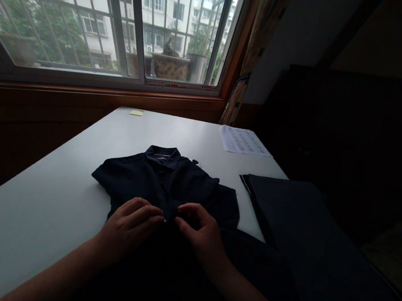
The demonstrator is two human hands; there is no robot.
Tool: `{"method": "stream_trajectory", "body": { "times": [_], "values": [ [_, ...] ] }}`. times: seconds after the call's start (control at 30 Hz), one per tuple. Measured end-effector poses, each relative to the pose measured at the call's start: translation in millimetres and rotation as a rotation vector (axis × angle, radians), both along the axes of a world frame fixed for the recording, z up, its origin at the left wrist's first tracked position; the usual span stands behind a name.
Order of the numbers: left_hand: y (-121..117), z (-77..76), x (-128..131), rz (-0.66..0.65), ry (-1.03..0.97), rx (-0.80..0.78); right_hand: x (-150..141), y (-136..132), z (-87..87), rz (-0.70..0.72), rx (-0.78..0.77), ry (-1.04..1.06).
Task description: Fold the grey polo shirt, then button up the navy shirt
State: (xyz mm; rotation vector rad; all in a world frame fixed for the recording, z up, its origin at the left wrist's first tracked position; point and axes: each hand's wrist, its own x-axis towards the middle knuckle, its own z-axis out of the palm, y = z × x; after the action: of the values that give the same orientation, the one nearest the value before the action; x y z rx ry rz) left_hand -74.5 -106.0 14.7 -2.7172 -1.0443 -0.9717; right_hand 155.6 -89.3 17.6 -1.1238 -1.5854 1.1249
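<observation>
A dark navy collared shirt (189,183) lies face up on the white table, its collar towards the window. Both my hands pinch the cloth at its front opening, a short gap apart. My left hand (134,223) grips the left edge of the placket between thumb and fingers. On the other side, my right hand (201,232) holds the right edge with thumb and forefinger. Any button between the fingertips is too dark to make out. The lower part of the shirt fades into shadow below my hands.
A dark flat folder or board (290,206) lies on the right of the white table (51,190). Printed sheets (244,141) rest at the far right corner, and a yellow sticky note (137,112) at the far left. Beyond stands a barred window (180,24) with a curtain (240,91).
</observation>
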Motion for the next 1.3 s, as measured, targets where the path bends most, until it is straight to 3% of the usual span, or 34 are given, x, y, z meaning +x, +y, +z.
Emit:
{"method": "stream_trajectory", "body": {
  "times": [0.3,0.73,1.3],
  "values": [
    [0,1.6,7,-0.047,-0.029,0.113,-4,-3,-1.4,0.096,0.028,-0.036],
    [-1,-9.6,9,-0.023,-0.012,0.095,-2,4,-4.7,0.057,-0.215,0.141],
    [-2,-9.0,8,-0.022,-0.015,0.134,-3,4,-8.9,0.073,-0.24,0.151]
  ]
}}
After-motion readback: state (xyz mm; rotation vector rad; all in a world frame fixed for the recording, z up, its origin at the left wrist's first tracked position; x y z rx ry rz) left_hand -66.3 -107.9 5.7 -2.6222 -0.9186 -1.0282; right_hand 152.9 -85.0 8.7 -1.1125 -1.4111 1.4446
